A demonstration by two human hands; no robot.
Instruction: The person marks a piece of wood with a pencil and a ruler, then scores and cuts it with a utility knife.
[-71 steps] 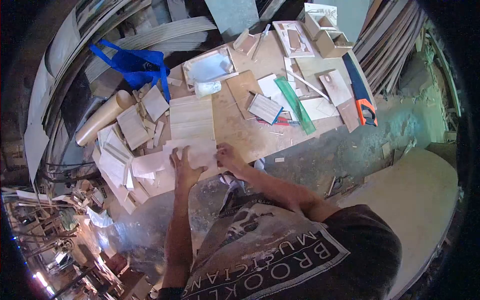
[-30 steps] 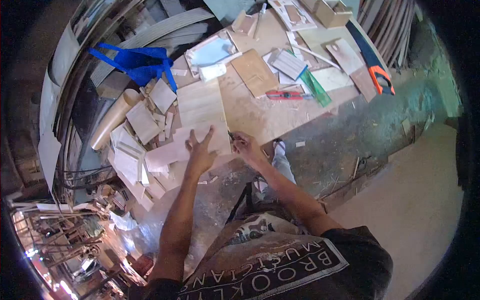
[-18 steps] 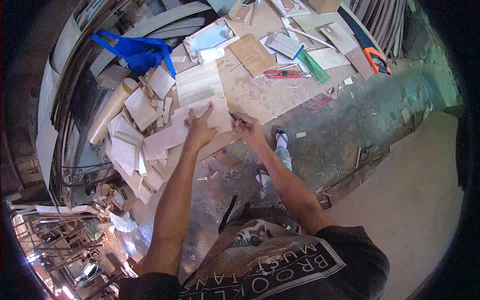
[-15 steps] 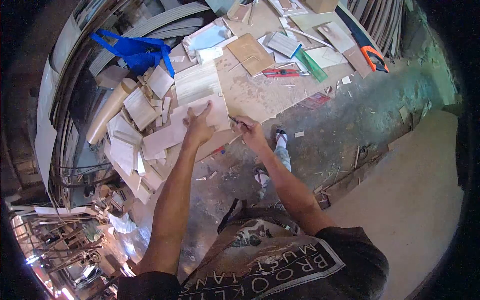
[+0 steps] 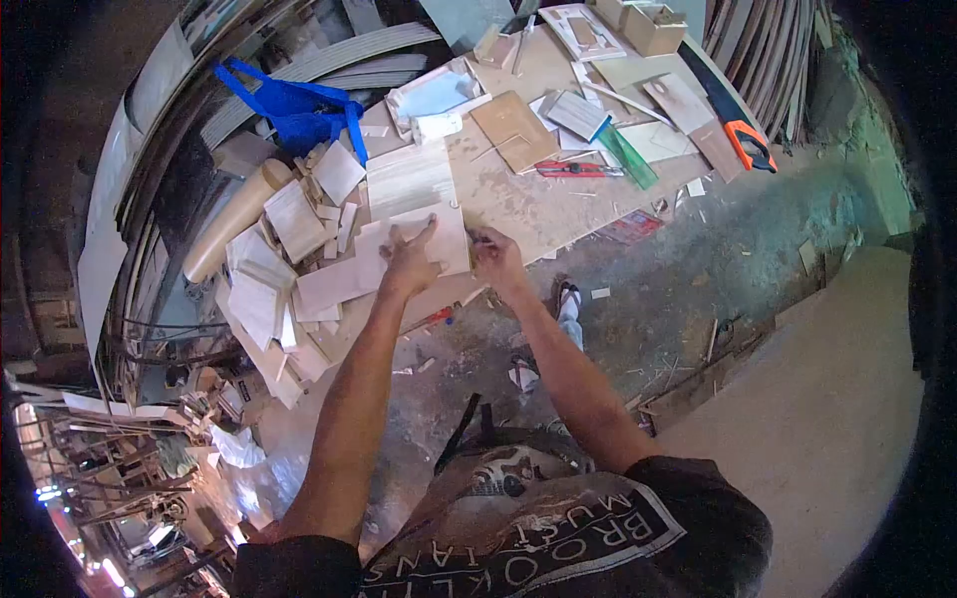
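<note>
Lying nearly crosswise in front of me, the pale board (image 5: pixel 451 249) ran its long axis from left to right, its right end angled slightly farther from my body. It was flat at the near side of the table (image 5: pixel 513 214), just short of a streaked light panel (image 5: pixel 407 181). My left hand (image 5: pixel 409 264) was on top of it with the fingers spread wide, the thumb held out toward the right and the fingers pointing away from me. My right hand (image 5: pixel 495 257) was at the board's right end, its fingers drawn narrow around a small dark tool (image 5: pixel 474 235), mostly hidden, so I could not tell its exact shape. The board looked thin, smooth and plain, pale with a faint pinkish cast. Its left end looked stepped, and a narrower pale strip (image 5: pixel 327 286) reached out from there toward the lower left; I could not tell whether the two were joined. Left of them were loose wood offcuts (image 5: pixel 295 221). Farther off to the right were a red cutter (image 5: pixel 573 169) and a green ruler (image 5: pixel 630 161), both well apart from my hands.
</note>
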